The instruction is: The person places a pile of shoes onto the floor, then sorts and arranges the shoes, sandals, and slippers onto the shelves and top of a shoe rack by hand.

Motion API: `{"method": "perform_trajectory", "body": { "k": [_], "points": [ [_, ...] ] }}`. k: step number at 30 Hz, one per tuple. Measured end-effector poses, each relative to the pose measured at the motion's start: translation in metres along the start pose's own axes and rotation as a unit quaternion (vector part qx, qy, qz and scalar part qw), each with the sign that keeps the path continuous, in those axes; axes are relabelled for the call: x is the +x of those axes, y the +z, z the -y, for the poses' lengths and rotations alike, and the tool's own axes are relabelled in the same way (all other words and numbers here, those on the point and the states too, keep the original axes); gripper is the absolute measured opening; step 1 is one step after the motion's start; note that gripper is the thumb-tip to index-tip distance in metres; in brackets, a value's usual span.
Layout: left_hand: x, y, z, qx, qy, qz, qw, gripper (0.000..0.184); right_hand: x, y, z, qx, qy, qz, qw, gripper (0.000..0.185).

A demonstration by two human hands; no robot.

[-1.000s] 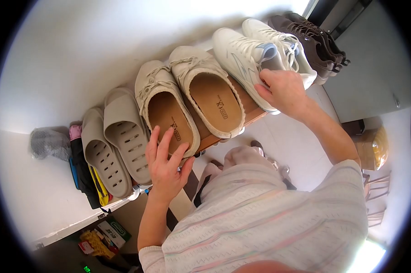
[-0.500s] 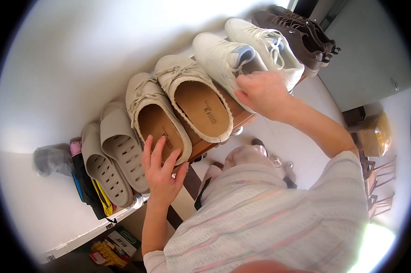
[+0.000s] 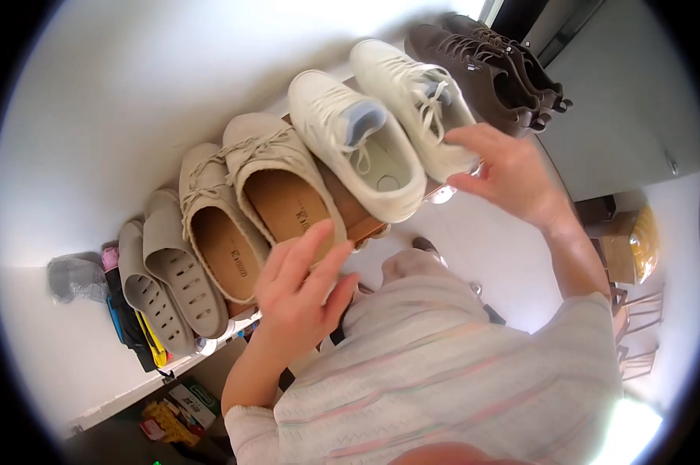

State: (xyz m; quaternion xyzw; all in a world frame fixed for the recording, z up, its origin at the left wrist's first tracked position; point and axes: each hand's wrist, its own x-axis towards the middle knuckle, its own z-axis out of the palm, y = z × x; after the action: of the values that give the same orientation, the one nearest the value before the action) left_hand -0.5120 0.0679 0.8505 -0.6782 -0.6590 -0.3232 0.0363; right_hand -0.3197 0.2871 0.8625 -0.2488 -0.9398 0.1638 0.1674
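My right hand [image 3: 513, 177] reaches around the heel of the right white sneaker [image 3: 424, 116], with thumb and fingers apart; whether it presses on the heel I cannot tell. Beside it stands the left white sneaker [image 3: 346, 124], laces loose and blue-grey lining showing. My left hand [image 3: 303, 283] is spread over the heel end of the right beige slip-on shoe [image 3: 261, 139], covering part of its tan insole. The left beige slip-on shoe [image 3: 222, 248] sits close alongside. Both pairs point their toes toward the wall.
Grey clogs with holes [image 3: 186, 283] and dark brown lace-up shoes [image 3: 474, 74] stand at either end of the row. Left of the clogs are a black folded item [image 3: 137, 333] and a clear plastic bundle [image 3: 77, 279]. A cardboard box [image 3: 621, 240] sits at far right.
My right hand has gone from the left white sneaker's opening to the right sneaker's heel. My left hand has shifted from the left slip-on to the right one. The view has shifted slightly.
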Motion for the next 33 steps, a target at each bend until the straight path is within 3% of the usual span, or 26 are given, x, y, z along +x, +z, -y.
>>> {"method": "perform_trajectory", "body": {
  "k": [3, 7, 9, 12, 21, 28, 33],
  "points": [
    [0.038, 0.036, -0.013, -0.022, 0.017, 0.003, 1.0, 0.04, 0.006, 0.001, -0.021, 0.025, -0.035, 0.021, 0.999, 0.025],
    [0.07, 0.061, -0.029, -0.018, -0.06, 0.018, 0.998, 0.039, 0.012, 0.004, -0.044, 0.023, -0.112, 0.011, 0.993, 0.021],
    [0.076, 0.066, -0.034, -0.016, -0.129, 0.016, 0.991, 0.039, 0.014, -0.003, -0.052, 0.022, -0.118, 0.055, 0.991, 0.018],
    [0.078, 0.065, -0.036, 0.001, -0.154, 0.028, 0.988, 0.04, 0.015, -0.003, -0.059, 0.038, -0.141, 0.062, 0.987, 0.019],
    [0.061, 0.061, -0.022, 0.013, -0.088, 0.056, 0.994, 0.025, 0.011, 0.006, -0.041, -0.037, -0.094, 0.024, 0.995, 0.022],
    [0.056, 0.061, -0.01, -0.014, -0.025, 0.03, 0.999, 0.021, 0.007, 0.009, -0.029, 0.064, -0.049, -0.012, 0.997, 0.014],
    [0.055, 0.059, -0.006, -0.019, -0.006, 0.027, 0.999, 0.021, 0.009, 0.008, -0.018, 0.041, -0.027, -0.007, 0.999, 0.015]
  ]
}}
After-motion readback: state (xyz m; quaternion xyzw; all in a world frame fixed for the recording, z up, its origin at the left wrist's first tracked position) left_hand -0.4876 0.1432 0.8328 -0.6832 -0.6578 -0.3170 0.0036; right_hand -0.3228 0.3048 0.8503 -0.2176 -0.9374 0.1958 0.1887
